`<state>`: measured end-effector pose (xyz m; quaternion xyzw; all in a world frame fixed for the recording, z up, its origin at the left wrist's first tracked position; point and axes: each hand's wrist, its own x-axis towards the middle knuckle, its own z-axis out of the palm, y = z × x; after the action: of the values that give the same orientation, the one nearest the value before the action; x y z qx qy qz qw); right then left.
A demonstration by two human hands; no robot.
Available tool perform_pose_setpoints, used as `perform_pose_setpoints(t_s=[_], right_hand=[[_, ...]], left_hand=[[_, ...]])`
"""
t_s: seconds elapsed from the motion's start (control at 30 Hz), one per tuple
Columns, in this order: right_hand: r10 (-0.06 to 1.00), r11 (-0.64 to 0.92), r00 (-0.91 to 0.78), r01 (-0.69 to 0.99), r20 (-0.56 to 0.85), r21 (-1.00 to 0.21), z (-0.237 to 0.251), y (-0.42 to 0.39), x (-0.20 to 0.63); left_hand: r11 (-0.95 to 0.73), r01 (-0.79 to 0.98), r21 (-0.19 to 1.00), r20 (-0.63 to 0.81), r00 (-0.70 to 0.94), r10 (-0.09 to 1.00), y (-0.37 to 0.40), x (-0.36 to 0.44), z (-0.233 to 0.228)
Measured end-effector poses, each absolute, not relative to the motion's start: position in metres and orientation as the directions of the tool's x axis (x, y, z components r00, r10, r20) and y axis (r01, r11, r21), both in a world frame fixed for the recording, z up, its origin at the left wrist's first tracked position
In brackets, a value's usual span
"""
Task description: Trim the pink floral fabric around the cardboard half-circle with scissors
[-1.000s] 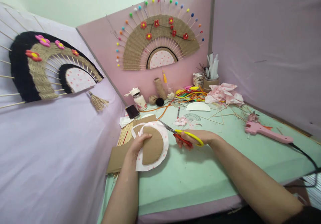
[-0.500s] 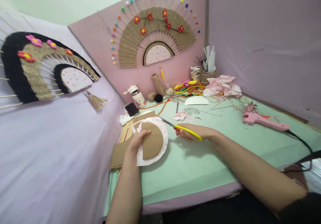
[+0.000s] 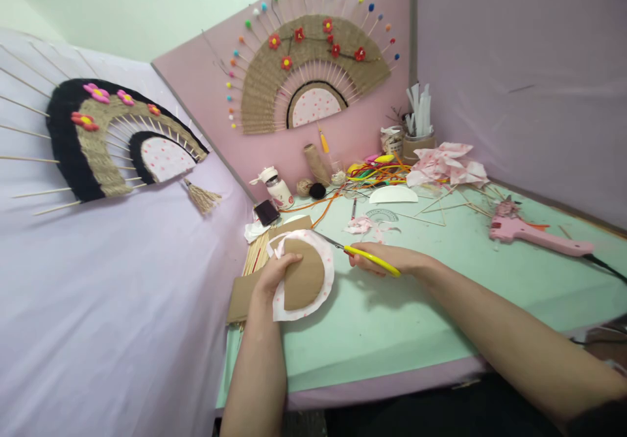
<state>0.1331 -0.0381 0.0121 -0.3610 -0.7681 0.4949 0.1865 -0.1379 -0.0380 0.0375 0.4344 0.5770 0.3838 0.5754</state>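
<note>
My left hand [image 3: 277, 274] grips a half-round piece of brown cardboard [image 3: 306, 283], thumb on its face. White fabric with pink dots [image 3: 328, 274] lies behind the cardboard and shows as a margin round its curved edge. A narrow strip of the fabric hangs loose near my left thumb. In my right hand [image 3: 375, 257] is a pair of scissors [image 3: 373, 259] with yellow handles. Their blades point left, with the tips close to the upper right edge of the fabric; whether they touch it I cannot tell.
A pink glue gun [image 3: 539, 231] lies at the right with its cord. Crumpled dotted fabric [image 3: 448, 166], coloured pipe cleaners [image 3: 375, 169], a white bottle [image 3: 278, 189] and a protractor [image 3: 382, 215] are at the back. Flat cardboard [image 3: 242, 300] and thin sticks [image 3: 255, 254] lie left. Decorated fans [image 3: 259, 97] hang on the walls.
The view has shifted slightly, so everything appears a little farther right. My hands keep the same hold on the cardboard and scissors, and the scissor tips stay near the fabric edge.
</note>
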Motion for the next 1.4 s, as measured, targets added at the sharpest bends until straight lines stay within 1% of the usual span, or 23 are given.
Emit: perform_pose_setpoints(t_s=[0.17, 0.37, 0.5, 0.67, 0.8, 0.87, 0.97, 1.1, 1.17, 1.3, 1.4], right_hand=[[0.762, 0.203, -0.64, 0.377, -0.096, -0.904, 0.01, -0.037, 0.132], [0.777, 0.14, -0.621, 0.332, -0.104, -0.933, 0.012, -0.038, 0.132], [0.767, 0.095, -0.629, 0.307, -0.127, -0.947, 0.008, -0.037, 0.132], [0.766, 0.162, -0.643, 0.191, 0.001, -0.968, 0.006, -0.039, 0.128], [0.716, 0.135, -0.698, 0.102, 0.026, -0.986, 0.011, -0.043, 0.127], [0.718, 0.115, -0.696, 0.112, 0.005, -0.987, 0.013, -0.044, 0.128], [0.75, 0.095, -0.661, 0.158, -0.034, -0.983, 0.014, -0.044, 0.129], [0.762, 0.119, -0.647, 0.175, -0.023, -0.977, 0.012, -0.043, 0.13], [0.755, 0.18, -0.656, 0.193, 0.009, -0.965, 0.011, -0.042, 0.13], [0.748, 0.299, -0.661, 0.261, 0.056, -0.918, 0.011, -0.039, 0.131], [0.75, 0.316, -0.66, 0.298, 0.045, -0.901, 0.012, -0.04, 0.132]], left_hand=[[0.286, 0.052, 0.957, -0.288, 0.051, 0.956, -0.039, -0.136, 0.039], [0.249, 0.049, 0.967, -0.25, 0.013, 0.968, -0.04, -0.138, 0.041], [0.264, 0.007, 0.964, -0.264, 0.025, 0.964, -0.04, -0.139, 0.04], [0.286, -0.135, 0.949, -0.287, 0.015, 0.958, -0.039, -0.137, 0.039], [0.282, -0.163, 0.945, -0.283, 0.021, 0.959, -0.039, -0.135, 0.041], [0.279, -0.186, 0.942, -0.281, 0.019, 0.96, -0.039, -0.135, 0.042], [0.283, -0.217, 0.934, -0.288, 0.01, 0.958, -0.039, -0.135, 0.043], [0.251, -0.213, 0.944, -0.26, -0.015, 0.965, -0.039, -0.135, 0.043], [0.197, -0.208, 0.958, -0.21, -0.043, 0.977, -0.04, -0.134, 0.044], [0.016, -0.183, 0.983, -0.042, -0.136, 0.99, -0.04, -0.128, 0.046], [-0.013, -0.178, 0.984, -0.016, -0.159, 0.987, -0.04, -0.125, 0.048]])
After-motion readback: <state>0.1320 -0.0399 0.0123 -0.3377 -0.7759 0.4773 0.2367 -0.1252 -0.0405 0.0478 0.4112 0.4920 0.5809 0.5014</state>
